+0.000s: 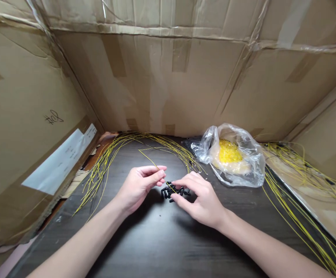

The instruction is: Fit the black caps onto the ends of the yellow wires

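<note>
My left hand (140,184) pinches a thin yellow wire (148,158) between thumb and fingers; the wire arcs back over the dark table. My right hand (198,197) rests on the table with its fingers curled down onto a small heap of black tube-like pieces (172,191) lying between the two hands. The wire's end points down toward that heap. Whether the right fingers hold one of the black pieces is hidden.
A curved bundle of yellow wires (110,154) lies at the back left of the dark wooden table (156,247). A clear plastic bag of yellow parts (231,154) sits back right. More yellow wires (295,197) lie at the right. Cardboard walls (168,77) enclose the space.
</note>
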Available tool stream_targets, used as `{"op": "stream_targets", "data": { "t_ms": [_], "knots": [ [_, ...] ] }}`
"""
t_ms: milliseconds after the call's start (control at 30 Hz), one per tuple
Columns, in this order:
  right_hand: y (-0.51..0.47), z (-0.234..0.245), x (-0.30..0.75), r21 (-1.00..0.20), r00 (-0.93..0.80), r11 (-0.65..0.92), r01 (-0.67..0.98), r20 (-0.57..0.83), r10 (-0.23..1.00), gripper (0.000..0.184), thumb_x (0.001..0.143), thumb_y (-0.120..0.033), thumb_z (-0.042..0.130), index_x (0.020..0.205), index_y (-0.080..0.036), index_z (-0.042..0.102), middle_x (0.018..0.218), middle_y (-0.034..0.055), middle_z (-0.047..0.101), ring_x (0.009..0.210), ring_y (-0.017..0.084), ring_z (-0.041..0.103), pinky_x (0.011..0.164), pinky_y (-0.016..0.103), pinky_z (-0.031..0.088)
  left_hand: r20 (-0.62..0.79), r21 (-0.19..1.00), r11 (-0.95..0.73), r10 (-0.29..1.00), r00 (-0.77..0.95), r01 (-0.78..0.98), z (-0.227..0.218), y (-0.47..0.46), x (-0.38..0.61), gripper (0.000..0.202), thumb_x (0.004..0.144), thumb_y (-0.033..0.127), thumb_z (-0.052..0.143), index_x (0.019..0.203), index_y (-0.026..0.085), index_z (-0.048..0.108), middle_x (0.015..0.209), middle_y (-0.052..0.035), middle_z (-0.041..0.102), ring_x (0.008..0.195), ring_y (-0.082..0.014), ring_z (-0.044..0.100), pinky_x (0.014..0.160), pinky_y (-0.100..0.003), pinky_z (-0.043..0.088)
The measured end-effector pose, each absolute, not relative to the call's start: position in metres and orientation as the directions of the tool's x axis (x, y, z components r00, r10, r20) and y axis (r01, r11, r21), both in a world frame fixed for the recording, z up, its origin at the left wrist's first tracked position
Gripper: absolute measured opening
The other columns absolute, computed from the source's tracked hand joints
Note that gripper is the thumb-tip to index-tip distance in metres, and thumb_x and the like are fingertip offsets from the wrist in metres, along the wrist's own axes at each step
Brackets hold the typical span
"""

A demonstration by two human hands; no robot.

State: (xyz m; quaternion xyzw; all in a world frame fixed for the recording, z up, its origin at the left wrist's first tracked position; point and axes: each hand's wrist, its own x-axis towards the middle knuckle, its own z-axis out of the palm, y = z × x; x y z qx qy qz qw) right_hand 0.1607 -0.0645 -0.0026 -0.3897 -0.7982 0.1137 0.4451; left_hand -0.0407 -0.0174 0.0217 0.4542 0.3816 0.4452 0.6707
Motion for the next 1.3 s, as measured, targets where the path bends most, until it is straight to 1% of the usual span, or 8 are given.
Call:
{"op": "stream_targets", "data": {
  "t_ms": [167, 300, 400, 567, 900, 1100, 1200, 1300],
  "knots": [
    [-0.066, -0.003, 0.154, -0.544, -0.240, 0.651, 0.529, 0.640, 0.730, 0.013, 0.089, -0.022, 0.064, 0.101, -0.021, 0.068, 0.080, 0.0028, 0.068, 0.074, 0.018, 0.059, 0.073, 0.036, 0.046, -0.090, 0.973, 0.153, 0.941, 0.326, -0.174, 0.015, -0.025, -0.033, 0.022, 0.072, 0.027, 0.084, 0.091, 0.016, 0.079, 0.075, -0.0050, 0.070, 0.065, -0.0102, 0.061, 0.060, -0.019, 0.051],
    [-0.064, 0.001, 0.152, -0.539, -0.226, 0.652, 0.533, 0.652, 0.724, 0.005, 0.089, -0.020, 0.063, 0.090, -0.020, 0.068, 0.076, 0.0017, 0.067, 0.071, 0.016, 0.058, 0.072, 0.034, 0.044, -0.033, 0.990, 0.072, 0.957, 0.289, -0.125, 0.014, -0.027, -0.026, 0.018, 0.070, 0.028, 0.084, 0.083, 0.017, 0.079, 0.084, -0.0058, 0.072, 0.061, -0.0097, 0.057, 0.057, -0.022, 0.049],
    [-0.059, 0.011, 0.150, -0.535, -0.217, 0.658, 0.531, 0.665, 0.715, 0.012, 0.091, -0.018, 0.059, 0.082, -0.020, 0.067, 0.073, 0.0014, 0.066, 0.069, 0.015, 0.056, 0.072, 0.032, 0.043, 0.035, 0.991, -0.001, 0.967, 0.251, -0.133, 0.020, -0.024, -0.019, 0.016, 0.070, 0.028, 0.084, 0.080, 0.017, 0.078, 0.090, -0.0054, 0.072, 0.063, -0.0092, 0.056, 0.060, -0.022, 0.049],
    [-0.045, 0.021, 0.145, -0.718, -0.087, 0.505, 0.479, 0.534, 0.841, 0.016, 0.088, -0.017, 0.059, 0.072, -0.017, 0.064, 0.066, -0.0007, 0.063, 0.062, 0.012, 0.054, 0.063, 0.025, 0.042, 0.106, 0.988, -0.081, 0.974, 0.202, -0.128, 0.026, -0.018, -0.011, 0.021, 0.077, 0.032, 0.079, 0.073, 0.013, 0.072, 0.071, -0.0029, 0.066, 0.060, -0.0087, 0.053, 0.057, -0.021, 0.045],
    [-0.040, 0.002, 0.163, -0.892, -0.064, 0.278, 0.356, 0.274, 0.960, 0.016, 0.086, -0.026, 0.060, 0.075, -0.016, 0.064, 0.067, 0.0002, 0.061, 0.060, 0.012, 0.052, 0.057, 0.023, 0.040, -0.109, 0.899, 0.038, 0.984, -0.139, -0.437, 0.018, 0.029, -0.049, 0.024, 0.066, 0.020, 0.086, 0.079, 0.008, 0.071, 0.077, -0.0049, 0.066, 0.064, -0.0065, 0.057, 0.055, -0.014, 0.044],
    [-0.039, -0.014, 0.157, -0.936, -0.005, 0.235, 0.263, 0.242, 0.970, 0.022, 0.087, -0.033, 0.060, 0.074, -0.016, 0.062, 0.066, 0.0007, 0.059, 0.060, 0.012, 0.049, 0.057, 0.024, 0.039, -0.091, 0.937, 0.107, 0.994, 0.062, -0.331, 0.012, 0.004, -0.026, 0.030, 0.076, 0.034, 0.080, 0.089, 0.008, 0.074, 0.079, -0.0067, 0.067, 0.069, -0.0099, 0.060, 0.062, -0.018, 0.050],
    [-0.040, -0.016, 0.157, -0.927, -0.016, 0.258, 0.273, 0.264, 0.964, 0.023, 0.088, -0.034, 0.060, 0.075, -0.016, 0.063, 0.067, 0.0009, 0.059, 0.060, 0.012, 0.049, 0.057, 0.025, 0.039, -0.076, 0.970, 0.124, 0.972, 0.224, -0.207, 0.008, -0.013, -0.013, 0.028, 0.076, 0.034, 0.080, 0.085, 0.008, 0.074, 0.078, -0.0068, 0.067, 0.068, -0.0108, 0.059, 0.063, -0.021, 0.051],
    [-0.042, -0.014, 0.157, -0.915, -0.032, 0.280, 0.292, 0.283, 0.959, 0.023, 0.088, -0.035, 0.060, 0.077, -0.015, 0.064, 0.069, 0.0017, 0.061, 0.062, 0.012, 0.050, 0.059, 0.025, 0.040, -0.055, 0.983, 0.097, 0.965, 0.255, -0.156, 0.007, -0.017, -0.011, 0.026, 0.077, 0.034, 0.078, 0.081, 0.009, 0.072, 0.076, -0.0065, 0.067, 0.067, -0.0121, 0.060, 0.063, -0.023, 0.051]
  ]
}}
